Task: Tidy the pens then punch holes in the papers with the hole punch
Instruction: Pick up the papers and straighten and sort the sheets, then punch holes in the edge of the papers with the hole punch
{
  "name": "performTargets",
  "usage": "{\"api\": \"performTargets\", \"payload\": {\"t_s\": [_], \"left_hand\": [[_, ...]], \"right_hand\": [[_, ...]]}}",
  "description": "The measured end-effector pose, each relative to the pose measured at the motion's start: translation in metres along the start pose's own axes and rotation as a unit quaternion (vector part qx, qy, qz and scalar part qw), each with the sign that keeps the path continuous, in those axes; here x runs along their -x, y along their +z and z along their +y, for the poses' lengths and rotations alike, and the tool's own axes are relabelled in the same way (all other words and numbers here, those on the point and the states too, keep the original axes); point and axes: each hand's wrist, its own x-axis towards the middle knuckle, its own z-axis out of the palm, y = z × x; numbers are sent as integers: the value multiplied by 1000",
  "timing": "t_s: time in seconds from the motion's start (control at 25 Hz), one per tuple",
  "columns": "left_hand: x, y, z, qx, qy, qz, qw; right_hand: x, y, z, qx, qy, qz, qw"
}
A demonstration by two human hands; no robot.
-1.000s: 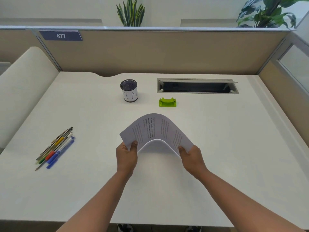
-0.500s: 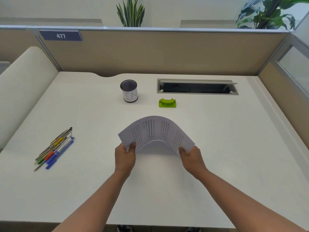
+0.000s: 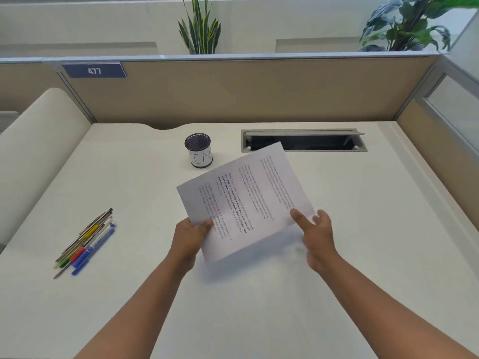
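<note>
White printed papers (image 3: 246, 200) are hanging flat and tilted above the middle of the desk (image 3: 363, 229), lifted clear of it, probably so that the sheets can be squared up and carried to the punch. The left hand (image 3: 188, 235) is pinching the near left corner, thumb on top and fingers curled beneath, and it is bearing the whole weight. The right hand (image 3: 315, 233) is hovering just beside the right edge with its fingers spread and relaxed; it looks to be gripping nothing, though that hand is blurred and one fingertip may be brushing the paper.

Well apart on the left of the desk, the pens (image 3: 85, 242) are lying bunched side by side (not yet in any holder), so the tidying step is still waiting by my judgement. A dark mesh pen cup (image 3: 198, 150) marked "IN" is standing upright toward the back, just beyond the papers' far left edge, a likely home for them. No hole punch is showing; the raised sheets may be covering it.
</note>
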Motion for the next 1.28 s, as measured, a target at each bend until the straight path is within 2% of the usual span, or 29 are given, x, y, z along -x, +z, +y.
{"api": "performTargets", "payload": {"t_s": [0.08,0.16,0.52,0.72,0.88,1.04,1.28], "left_hand": [[0,10,-5,45,-39,-5,998],[2,23,-10,79,-64,-12,995],[12,58,-22,146,-101,-1,984],[13,62,-25,149,-116,-5,982],[1,59,-23,72,-145,-29,986],[-28,60,-9,-18,-110,-8,994],[-80,87,11,-90,-79,-2,993]], "right_hand": [[4,6,9,-114,84,-84,986],[14,17,12,-170,102,-138,970],[20,54,14,-232,81,-54,968],[16,53,13,-188,58,-44,979],[3,34,6,-113,38,-24,993],[-22,7,-7,-74,36,-7,997],[-64,-21,-24,-48,67,-2,997]]}}
